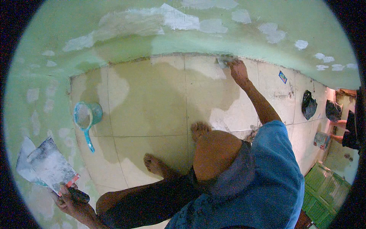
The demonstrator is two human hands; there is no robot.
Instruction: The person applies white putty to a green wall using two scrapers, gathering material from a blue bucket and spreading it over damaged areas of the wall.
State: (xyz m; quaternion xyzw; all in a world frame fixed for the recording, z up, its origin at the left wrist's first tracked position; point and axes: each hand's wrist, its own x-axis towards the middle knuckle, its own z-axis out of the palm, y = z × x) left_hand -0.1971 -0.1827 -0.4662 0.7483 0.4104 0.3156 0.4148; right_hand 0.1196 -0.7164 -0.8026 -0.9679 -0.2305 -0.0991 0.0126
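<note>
My left hand [72,202] at the lower left grips two wide putty knives, a front one [51,162] with a whitish smeared blade and a red strip, and a paler one [26,156] behind it. My right hand [238,72] is stretched out to the base of the green wall [213,42], closed on a small greyish scraper [223,62] at the edge of the tiled floor. A light blue dipper [83,116] with pale grey contents and a long handle rests near the left wall. My bare feet stand on the tiles [148,118].
White patches dot the walls. A small blue packet [282,76] and black bags [309,105] lie on the floor at right. Beyond, another person's hand [335,138] is near a clear container [322,139], with a dark sleeve [350,129]. A green plastic crate [324,189] sits at the lower right.
</note>
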